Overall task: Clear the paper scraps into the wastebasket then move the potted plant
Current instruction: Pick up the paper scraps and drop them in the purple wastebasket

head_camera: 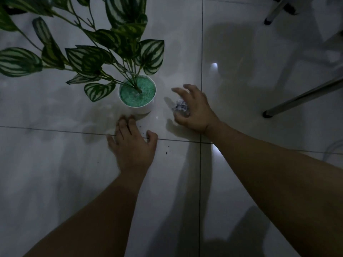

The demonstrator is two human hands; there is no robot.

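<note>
Right hand (193, 110) had fingers (179, 90) spread and curled over a crumpled paper wad (179, 106), thumb low on the near side; not clear the wad was pinched yet, it looked loosely cupped and possibly resting on the floor. Left hand (132, 143) lay flat, palm down, fingers apart and empty, tips just beside the near base of the pot (146, 108), slightly blurred. To do this step well, in my judgement: close the right fingers fully round the wad before lifting, since crumpled paper is light and springy and sheds bits; sweep the tiny dark specks (168, 152) on the tile with the flat left palm instead of picking at each. Wastebasket was not in view. Paper looked white with dark print, rough and creased. Potted plant (104, 52) stood upright just left of the wad, pot white, round, smooth, filled with green gravel-like grains (136, 93); leaves broad, striped green and pale, probably artificial. Floor (241, 108) was glossy pale tile with dark grout lines, slippery looking. Metal chair legs (300, 97) with dark feet stood well apart at the right. Lighting dim.
</note>
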